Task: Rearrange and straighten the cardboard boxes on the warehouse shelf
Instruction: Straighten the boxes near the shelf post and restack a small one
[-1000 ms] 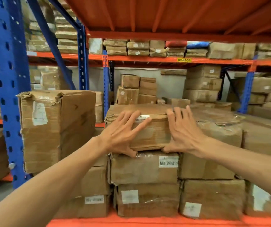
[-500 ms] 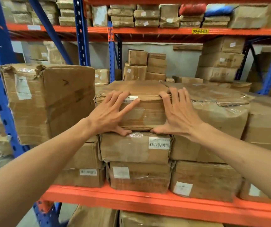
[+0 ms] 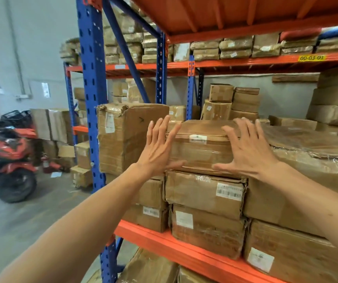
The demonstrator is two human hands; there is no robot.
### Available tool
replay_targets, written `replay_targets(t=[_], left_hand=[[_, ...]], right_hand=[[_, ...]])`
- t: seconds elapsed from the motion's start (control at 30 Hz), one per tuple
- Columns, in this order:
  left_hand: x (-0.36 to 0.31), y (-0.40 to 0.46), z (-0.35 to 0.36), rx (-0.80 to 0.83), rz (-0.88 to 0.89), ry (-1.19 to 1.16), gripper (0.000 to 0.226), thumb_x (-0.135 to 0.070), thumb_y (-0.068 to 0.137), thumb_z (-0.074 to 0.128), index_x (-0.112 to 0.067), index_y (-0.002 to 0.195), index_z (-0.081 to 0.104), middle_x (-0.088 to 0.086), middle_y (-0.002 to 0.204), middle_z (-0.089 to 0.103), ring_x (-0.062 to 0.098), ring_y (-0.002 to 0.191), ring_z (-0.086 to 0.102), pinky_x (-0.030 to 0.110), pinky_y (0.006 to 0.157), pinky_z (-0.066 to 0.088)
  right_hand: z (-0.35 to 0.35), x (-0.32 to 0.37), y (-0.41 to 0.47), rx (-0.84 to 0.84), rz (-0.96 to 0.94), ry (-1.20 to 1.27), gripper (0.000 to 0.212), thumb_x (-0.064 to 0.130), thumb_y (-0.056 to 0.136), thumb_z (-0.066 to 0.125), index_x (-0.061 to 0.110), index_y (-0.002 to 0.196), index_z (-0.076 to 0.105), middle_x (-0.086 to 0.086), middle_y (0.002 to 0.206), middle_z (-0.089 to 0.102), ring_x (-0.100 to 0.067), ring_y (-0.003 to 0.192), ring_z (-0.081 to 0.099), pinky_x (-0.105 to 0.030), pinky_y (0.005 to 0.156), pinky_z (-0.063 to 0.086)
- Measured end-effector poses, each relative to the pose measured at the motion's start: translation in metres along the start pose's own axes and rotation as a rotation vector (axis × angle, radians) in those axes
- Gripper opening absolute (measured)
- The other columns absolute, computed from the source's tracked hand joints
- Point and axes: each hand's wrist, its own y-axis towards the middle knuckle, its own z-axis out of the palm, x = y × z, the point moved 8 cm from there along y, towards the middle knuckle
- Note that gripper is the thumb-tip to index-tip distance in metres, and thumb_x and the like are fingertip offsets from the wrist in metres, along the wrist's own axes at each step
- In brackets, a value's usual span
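A flat taped cardboard box (image 3: 200,148) tops the middle stack on the orange shelf (image 3: 184,254). My left hand (image 3: 157,148) is spread at the box's left front corner, fingers up, thumb near its lower edge. My right hand (image 3: 247,152) is spread at the box's right front, fingers fanned, thumb pointing left along the bottom edge. Both hands look slightly off the box face; actual contact is unclear. Under the box lie a labelled box (image 3: 205,193) and another box (image 3: 207,229). A tall dented box (image 3: 127,137) stands to the left.
A blue upright (image 3: 91,99) bounds the shelf on the left. Plastic-wrapped boxes (image 3: 307,160) fill the right side, with more stacks behind and on the shelf above (image 3: 235,48). A red vehicle (image 3: 9,156) and floor boxes stand on the left in the aisle.
My view swung left and pulled back, bringing in the aisle. Both hands, earlier flat against the top box's front, have spread apart toward its corners and lifted slightly.
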Motion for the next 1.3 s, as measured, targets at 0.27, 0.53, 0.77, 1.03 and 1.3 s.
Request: replay_targets(t=[0.27, 0.53, 0.77, 1.03, 1.3], left_hand=[[0.157, -0.05, -0.042, -0.281, -0.759, -0.25, 0.128, -0.065, 0.071, 0.082, -0.01, 0.159, 0.009, 0.028, 0.16, 0.015, 0.045, 0.149, 0.011, 0.056, 0.122, 0.008], [0.214, -0.114, 0.026, 0.03, -0.913, -0.498, 0.138, -0.071, 0.064, 0.083, 0.0, 0.158, 0.011, 0.024, 0.155, 0.028, 0.041, 0.142, 0.031, 0.049, 0.116, 0.032], [0.216, -0.108, 0.036, 0.003, -0.78, -0.366, 0.123, -0.057, 0.055, 0.084, 0.003, 0.144, 0.025, 0.014, 0.131, 0.039, 0.033, 0.117, 0.043, 0.045, 0.101, 0.044], [0.198, -0.071, 0.018, 0.021, -0.265, -0.247, 0.12, -0.045, 0.053, 0.093, 0.002, 0.144, 0.03, 0.016, 0.131, 0.044, 0.03, 0.118, 0.045, 0.035, 0.106, 0.038], [0.193, -0.053, 0.001, 0.098, -0.064, -0.134, 0.125, -0.048, 0.055, 0.092, 0.005, 0.148, 0.027, 0.021, 0.139, 0.043, 0.036, 0.126, 0.045, 0.044, 0.111, 0.04]], right_hand=[[-0.066, 0.117, 0.09, -0.071, -0.23, 0.046, 0.116, 0.081, 0.068, 0.07, 0.026, 0.156, 0.018, -0.02, 0.162, 0.011, -0.038, 0.15, 0.012, -0.055, 0.123, 0.009], [-0.093, 0.283, 0.186, -0.051, -0.547, -0.195, 0.126, 0.043, 0.067, 0.091, 0.031, 0.159, 0.007, -0.011, 0.168, -0.003, -0.032, 0.154, -0.002, -0.055, 0.123, 0.008], [-0.072, 0.337, 0.224, 0.102, -0.586, -0.504, 0.115, 0.029, 0.08, 0.086, 0.037, 0.16, 0.004, -0.01, 0.164, 0.007, -0.034, 0.145, 0.02, -0.047, 0.1, 0.042], [-0.07, 0.264, 0.183, 0.084, -0.385, -0.471, 0.128, 0.083, 0.043, 0.08, 0.016, 0.141, 0.03, -0.018, 0.145, 0.031, -0.036, 0.119, 0.046, -0.042, 0.075, 0.049], [-0.063, 0.234, 0.15, -0.012, -0.211, -0.355, 0.115, 0.076, 0.052, 0.077, 0.009, 0.137, 0.038, -0.02, 0.137, 0.039, -0.036, 0.112, 0.049, -0.037, 0.073, 0.051]])
